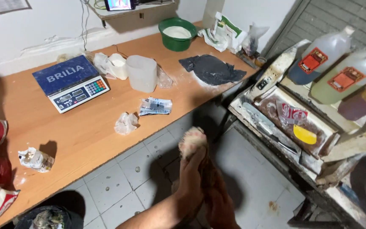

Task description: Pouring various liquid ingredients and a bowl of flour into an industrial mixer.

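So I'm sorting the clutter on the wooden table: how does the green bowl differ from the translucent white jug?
The green bowl is low, wide and opaque; the white jug is taller, narrower and translucent. The bowl holds white powder nearly to its rim; what the jug holds cannot be told. The bowl sits at the table's far end, the jug nearer the scale. Both stand upright and uncovered on the wooden table.

An orange-brown wooden counter [81, 135] carries a blue-topped white weighing scale [70, 82], a round green plastic bowl [177, 34] of white powder and a dark grey cloth [212, 69]. 2 clear jugs [347, 76] bear red labels. The floor tiles [115, 182] are pale grey, speckled.
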